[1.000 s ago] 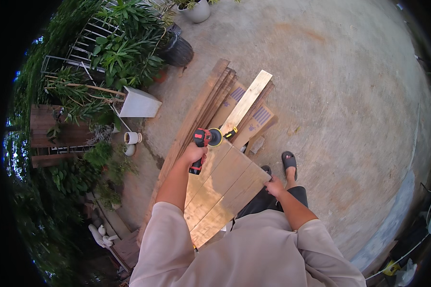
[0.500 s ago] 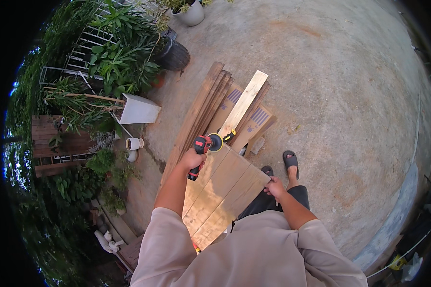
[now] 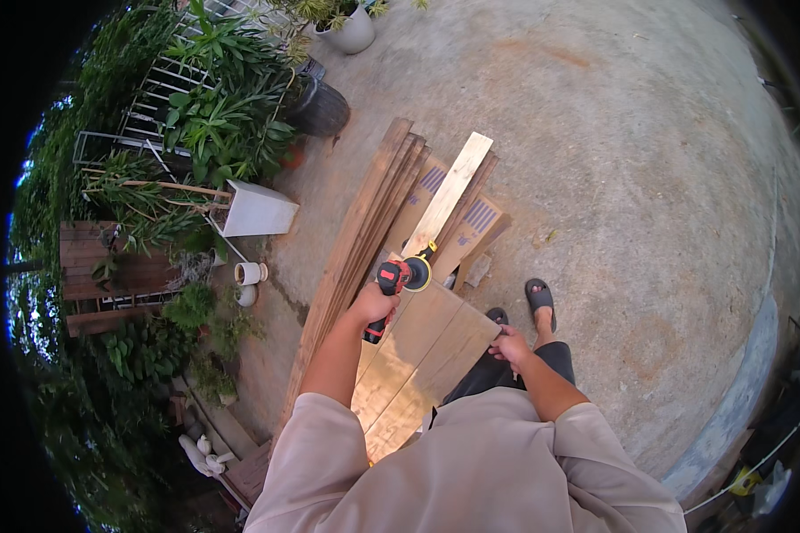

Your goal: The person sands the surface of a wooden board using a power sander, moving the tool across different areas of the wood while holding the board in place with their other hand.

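My left hand (image 3: 376, 305) is wrapped round the grip of a red and black cordless sander (image 3: 388, 274) with a round, yellow-rimmed disc (image 3: 417, 274). The disc is over the far end of a light wooden panel (image 3: 440, 329) with lengthwise seams; whether it touches the wood, I cannot tell. My right hand (image 3: 509, 347) is closed on the panel's near right corner. Just beyond the disc is a small yellow and black object (image 3: 428, 250), partly hidden, at the end of a pale board (image 3: 452, 191).
Brown planks (image 3: 357, 218) lie stacked left of the pale board, with cardboard boxes (image 3: 478, 224) beside it. My sandalled foot (image 3: 540, 302) stands on concrete at right. Potted plants, a white planter (image 3: 260, 211) and a dark pot (image 3: 320, 108) line the left side.
My left hand has moved the sander a little to the right across the panel's far end. My right hand still grips the panel's corner.
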A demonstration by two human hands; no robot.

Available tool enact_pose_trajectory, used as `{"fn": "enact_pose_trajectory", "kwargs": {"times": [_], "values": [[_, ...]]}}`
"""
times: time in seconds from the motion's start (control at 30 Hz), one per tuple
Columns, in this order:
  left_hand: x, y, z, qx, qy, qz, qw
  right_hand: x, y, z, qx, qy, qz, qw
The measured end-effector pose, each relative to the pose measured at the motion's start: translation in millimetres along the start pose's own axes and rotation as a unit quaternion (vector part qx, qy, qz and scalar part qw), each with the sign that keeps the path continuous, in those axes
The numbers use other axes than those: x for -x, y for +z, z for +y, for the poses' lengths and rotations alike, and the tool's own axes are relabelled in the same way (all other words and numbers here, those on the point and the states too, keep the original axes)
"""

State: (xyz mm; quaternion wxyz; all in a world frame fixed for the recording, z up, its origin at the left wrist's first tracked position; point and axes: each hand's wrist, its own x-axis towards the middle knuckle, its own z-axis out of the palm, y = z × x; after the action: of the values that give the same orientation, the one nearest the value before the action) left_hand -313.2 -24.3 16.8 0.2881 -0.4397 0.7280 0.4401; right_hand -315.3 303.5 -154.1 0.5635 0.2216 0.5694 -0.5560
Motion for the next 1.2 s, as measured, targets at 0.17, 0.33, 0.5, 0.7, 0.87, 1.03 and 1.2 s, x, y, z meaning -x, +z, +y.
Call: {"fn": "enact_pose_trajectory", "kwargs": {"times": [0.17, 0.33, 0.5, 0.7, 0.87, 1.03, 1.2], "values": [[0.3, 0.3, -18.0, 0.012, 0.005, 0.034, 0.999, -2.2, 0.7, -0.6, 0.015, -0.001, 0.024, 1.000], [-4.7, 3.9, -21.9, 0.037, 0.002, 0.027, 0.999, -4.7, 1.0, 4.8, 0.015, -0.020, 0.035, 0.999], [-6.8, 0.5, -20.0, 0.046, -0.001, 0.066, 0.997, -9.9, 0.0, 9.3, 0.022, -0.030, 0.057, 0.998], [2.8, -7.3, -19.0, 0.033, -0.019, 0.026, 0.999, -12.5, 2.6, 11.4, 0.023, -0.033, 0.069, 0.997], [-1.3, -4.2, -17.5, 0.033, 0.002, 0.079, 0.996, -12.6, 0.7, 12.7, 0.020, -0.028, 0.069, 0.997], [-5.7, -4.1, -17.2, -0.021, 0.002, 0.049, 0.999, -5.2, 1.5, 6.5, 0.028, -0.037, 0.066, 0.997], [-4.5, -5.5, -13.4, -0.012, -0.004, 0.081, 0.997, -7.9, 1.1, 8.5, 0.025, -0.040, 0.070, 0.996]]}}
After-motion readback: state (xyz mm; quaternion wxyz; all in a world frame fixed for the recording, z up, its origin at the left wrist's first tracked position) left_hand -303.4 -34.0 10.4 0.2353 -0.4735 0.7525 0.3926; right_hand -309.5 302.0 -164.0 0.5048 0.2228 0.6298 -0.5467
